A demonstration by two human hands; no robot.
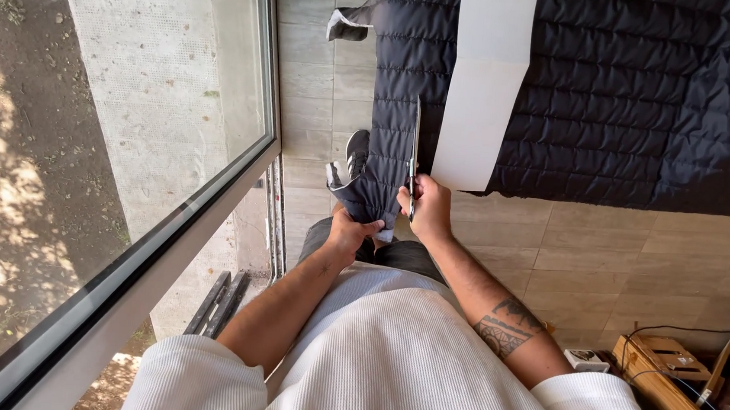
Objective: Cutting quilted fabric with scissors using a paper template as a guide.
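A dark quilted fabric (634, 96) lies spread on the tiled floor ahead of me, with a long white paper strip (483, 84) lying on it. My left hand (347, 234) grips a bunched strip of the fabric's near left edge (375, 188) and pulls it up. My right hand (427, 208) holds a pair of scissors (415, 148), blades pointing away along the fabric just left of the paper strip. A dark shoe (356, 150) shows beside the gathered fabric.
A large window with a metal frame (208, 210) runs along the left, with dirt ground outside. A sliding track (276, 215) lies at its base. A wooden box with tools and cables (689, 387) sits at the lower right, next to a small white device (587, 360).
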